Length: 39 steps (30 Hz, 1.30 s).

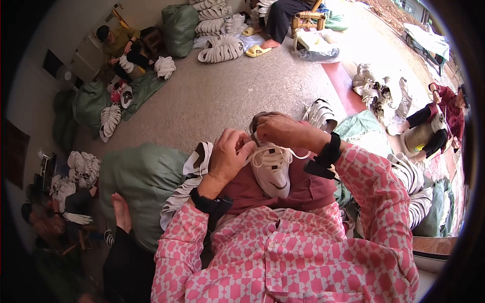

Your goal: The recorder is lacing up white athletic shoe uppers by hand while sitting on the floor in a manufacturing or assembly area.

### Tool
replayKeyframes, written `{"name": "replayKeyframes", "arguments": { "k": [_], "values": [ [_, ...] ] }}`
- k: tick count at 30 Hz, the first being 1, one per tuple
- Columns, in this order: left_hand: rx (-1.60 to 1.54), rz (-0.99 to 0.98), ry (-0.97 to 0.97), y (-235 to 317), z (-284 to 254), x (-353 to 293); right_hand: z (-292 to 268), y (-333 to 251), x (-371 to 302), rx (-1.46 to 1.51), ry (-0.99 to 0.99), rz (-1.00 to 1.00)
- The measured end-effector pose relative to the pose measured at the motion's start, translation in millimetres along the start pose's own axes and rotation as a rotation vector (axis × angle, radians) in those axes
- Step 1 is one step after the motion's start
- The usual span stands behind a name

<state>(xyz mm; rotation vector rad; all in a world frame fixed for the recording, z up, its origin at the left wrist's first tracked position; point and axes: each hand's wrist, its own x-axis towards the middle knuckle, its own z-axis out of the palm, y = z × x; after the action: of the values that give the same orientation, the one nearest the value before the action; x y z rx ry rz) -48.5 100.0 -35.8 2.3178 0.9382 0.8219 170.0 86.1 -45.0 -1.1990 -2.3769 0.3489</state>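
A white sneaker [273, 174] rests on my lap, toe pointing towards me, with a dark patch on its tongue. White shoelaces [269, 153] cross its upper, and one loose end sticks out to the right. My left hand [230, 156] is closed beside the laces, thumb and fingers pinched on a shoelace. Over the shoe's opening, my right hand [283, 131] has curled fingers gripping the brown-lined collar; its fingertips are partly hidden. Each wrist wears a black strap with a small device. Another white sneaker [321, 114] lies just beyond my right hand.
A stuffed green sack [141, 187] and a row of white sneakers [182, 199] lie to my left. More stacked sneakers [411, 187] are at my right. Other people sit around with shoe piles, one person [124, 45] far left. A bare foot [121, 212] shows near the sack.
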Motion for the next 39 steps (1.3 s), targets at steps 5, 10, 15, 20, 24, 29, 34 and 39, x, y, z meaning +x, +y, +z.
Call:
{"name": "replayKeyframes", "arguments": {
  "k": [5,10,15,20,24,29,34,39],
  "values": [
    [0.266,0.435,0.002,16.7,-4.5,0.8,-14.9,-2.5,-5.7,-0.147,-0.136,0.101],
    [0.205,0.393,-0.044,10.7,4.4,9.0,-28.4,-18.6,-16.8,-0.281,-0.112,0.203],
    [0.246,0.403,-0.101,12.2,2.7,12.0,-29.3,10.7,-46.3,-0.224,-0.030,0.363],
    [0.487,0.479,-0.018,15.7,6.8,8.5,-20.2,11.1,-53.5,-0.041,0.120,0.383],
    [0.471,0.303,0.059,10.0,10.3,10.8,-17.3,10.8,-52.8,-0.080,0.159,0.361],
    [-0.125,-0.078,-0.268,7.3,-2.6,19.7,-25.1,22.8,-58.2,-0.385,0.217,0.616],
    [-0.453,-0.014,-0.387,-3.1,-11.5,19.2,-12.6,33.2,-61.5,-0.210,0.284,0.713],
    [-0.261,0.101,-0.415,-11.8,-20.4,16.7,-8.2,25.7,-76.2,0.381,0.157,0.735]
  ]
}}
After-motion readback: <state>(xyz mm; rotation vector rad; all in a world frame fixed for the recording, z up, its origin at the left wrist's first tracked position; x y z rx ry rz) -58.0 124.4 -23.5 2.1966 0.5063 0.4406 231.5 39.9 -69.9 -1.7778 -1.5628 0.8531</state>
